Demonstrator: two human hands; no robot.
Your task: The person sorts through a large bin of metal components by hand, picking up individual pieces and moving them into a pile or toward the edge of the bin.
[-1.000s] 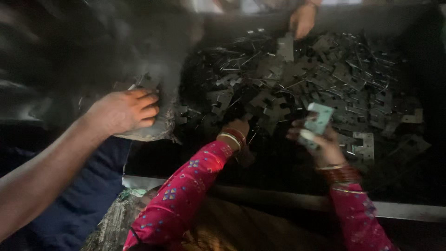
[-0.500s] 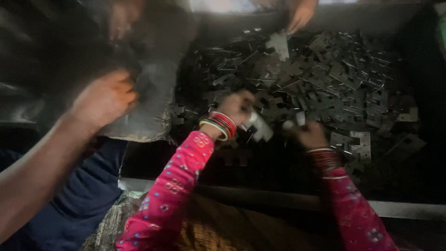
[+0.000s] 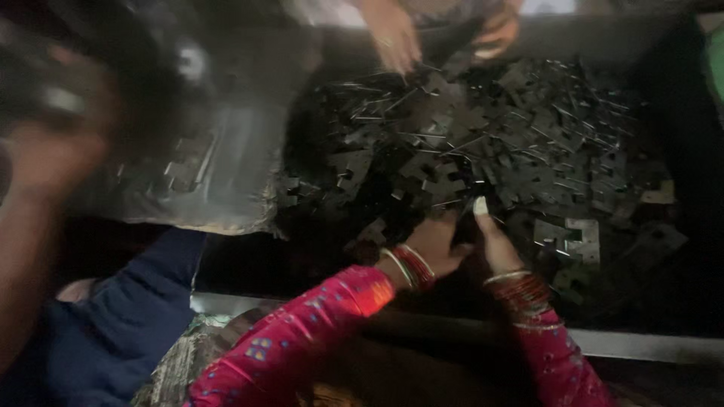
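The dark, flat metal stampings (image 3: 483, 143) lie heaped in a wide tray (image 3: 664, 347), piled thickest toward its far edge and thinning out toward the near right corner, where one paler notched plate (image 3: 577, 240) lies on its own. Thin rods or pins are mixed through the heap. The pieces look stiff, thin and sharp at the cut edges, light one by one but heavy as a handful; they are likely to snag on each other, so a single piece is best taken by its flat faces, pinched at an outer lobe rather than at a notch.

The person's left hand (image 3: 436, 245) and right hand (image 3: 494, 241) meet at the near edge of the pile, almost touching. The left grip is curled down into the pieces; blur hides whether it pinches anything. The right grip has its fingers drawn together and the thumb raised, and I cannot tell whether it holds a piece.

At the tray's far edge another person's hands (image 3: 392, 34) reach in. On the left a blurred arm (image 3: 45, 196) of a co-worker hangs over a grey sheet (image 3: 219, 173) carrying a few more stampings.
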